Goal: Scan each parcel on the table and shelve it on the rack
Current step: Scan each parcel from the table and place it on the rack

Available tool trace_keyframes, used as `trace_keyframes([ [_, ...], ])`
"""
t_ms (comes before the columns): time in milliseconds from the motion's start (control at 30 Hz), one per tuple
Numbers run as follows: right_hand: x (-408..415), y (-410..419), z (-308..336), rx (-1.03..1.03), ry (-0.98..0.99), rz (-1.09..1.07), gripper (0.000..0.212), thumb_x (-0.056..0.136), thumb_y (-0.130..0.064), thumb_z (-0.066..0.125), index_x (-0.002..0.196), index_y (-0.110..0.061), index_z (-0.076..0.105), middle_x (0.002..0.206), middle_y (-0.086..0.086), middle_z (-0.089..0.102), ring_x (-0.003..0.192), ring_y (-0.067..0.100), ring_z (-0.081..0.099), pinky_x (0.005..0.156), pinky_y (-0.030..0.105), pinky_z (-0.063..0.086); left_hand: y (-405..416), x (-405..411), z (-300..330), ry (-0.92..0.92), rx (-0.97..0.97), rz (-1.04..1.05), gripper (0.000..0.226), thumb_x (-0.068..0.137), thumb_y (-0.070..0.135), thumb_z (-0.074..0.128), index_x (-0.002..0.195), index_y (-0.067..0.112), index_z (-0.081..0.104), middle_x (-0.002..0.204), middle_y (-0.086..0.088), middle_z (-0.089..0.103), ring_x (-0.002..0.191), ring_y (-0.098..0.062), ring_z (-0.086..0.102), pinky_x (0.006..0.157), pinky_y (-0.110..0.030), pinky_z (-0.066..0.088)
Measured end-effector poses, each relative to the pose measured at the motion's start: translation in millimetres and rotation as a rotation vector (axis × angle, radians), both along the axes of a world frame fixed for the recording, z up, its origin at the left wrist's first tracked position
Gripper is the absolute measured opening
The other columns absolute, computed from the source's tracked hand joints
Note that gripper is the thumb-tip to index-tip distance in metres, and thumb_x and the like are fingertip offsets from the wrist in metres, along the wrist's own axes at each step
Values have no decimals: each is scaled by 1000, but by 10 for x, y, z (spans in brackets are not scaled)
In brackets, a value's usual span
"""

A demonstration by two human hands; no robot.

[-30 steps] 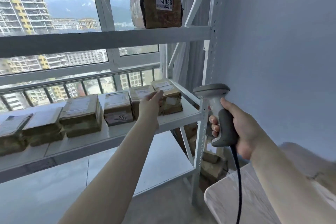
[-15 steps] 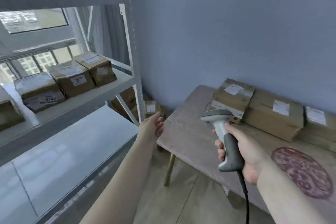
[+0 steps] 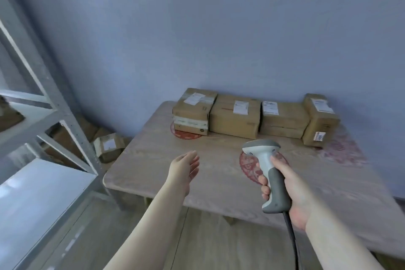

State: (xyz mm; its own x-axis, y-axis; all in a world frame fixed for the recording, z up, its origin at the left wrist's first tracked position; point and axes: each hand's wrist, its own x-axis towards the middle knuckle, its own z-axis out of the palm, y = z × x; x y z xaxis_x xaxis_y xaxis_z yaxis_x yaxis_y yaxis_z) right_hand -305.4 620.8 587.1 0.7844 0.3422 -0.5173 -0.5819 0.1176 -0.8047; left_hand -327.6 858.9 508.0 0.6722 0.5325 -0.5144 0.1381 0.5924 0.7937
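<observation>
Hovering over the near part of the table (image 3: 153, 173), the left hand (image 3: 185, 166) was empty, its fingers loose and spread, palm turned inward. Over on the other side, the right hand (image 3: 285, 186) was wrapped around the grey grip of the scanner (image 3: 266, 166), nose aimed forward and a touch left toward the parcels, cable trailing down out of view.

And there they were: four brown parcels in a row along the far edge of the table, hard against the blue wall (image 3: 219, 28). Leftmost parcel (image 3: 192, 112), then second parcel (image 3: 235, 118), third parcel (image 3: 282, 119), and the end parcel (image 3: 320, 119) at the right. All sat label-up, pressed side to side. The first three ran their long sides roughly along the wall; the end parcel looked turned the other way, long axis coming toward the person, a small tag on its near face.

The relation that mattered: the row lay ahead of both hands, well beyond the fingertips. The leftmost parcel lay straight ahead of the free left hand, so by my reading that hand was the nearer one for a pick, while the scanner faced the middle of the row.

The rack (image 3: 65, 116) stood off to the left, just beside the table's corner.
</observation>
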Motion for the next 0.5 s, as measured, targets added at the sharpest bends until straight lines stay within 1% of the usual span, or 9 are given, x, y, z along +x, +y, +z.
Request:
trace_keyframes([
  [133,305,-882,-110,-58,16,-66,34,95,-42,56,99,-9,61,62,5,56,44,14,47,52,27,41,-929,493,-197,94,-71,-86,29,95,16,66,119,2,61,93,-6,69,81,-15,64,66,-25,50],
  [233,561,-1555,-216,-81,40,-126,36,96,-42,55,105,-8,61,60,5,56,41,13,46,53,28,40,-1617,833,-283,136,-126,-166,29,93,14,68,118,1,63,89,-7,71,76,-16,64,64,-26,51],
  [300,721,-1967,-275,-89,43,-167,38,96,-42,55,107,-7,61,61,4,57,42,14,47,55,29,40,-2016,1040,-330,138,-144,-194,23,94,13,67,114,1,65,85,-6,71,74,-16,63,67,-26,52],
  [367,851,-2335,-300,-105,42,-209,37,95,-42,57,104,-7,62,61,5,58,44,15,48,55,29,41,-2373,1227,-378,145,-153,-209,19,94,13,67,110,3,65,85,-6,71,75,-16,63,69,-26,52],
  [433,957,-2658,-298,-115,36,-241,35,95,-42,58,104,-8,63,61,5,59,46,16,49,55,29,42,-2692,1393,-428,160,-167,-235,16,94,14,67,107,4,65,87,-6,70,76,-16,63,68,-25,51],
  [500,1055,-2935,-299,-103,36,-275,36,94,-42,60,108,-9,64,62,5,59,48,16,49,56,30,43,-2961,1560,-471,186,-175,-261,13,93,15,68,100,4,66,87,-6,69,76,-16,63,67,-26,51],
])
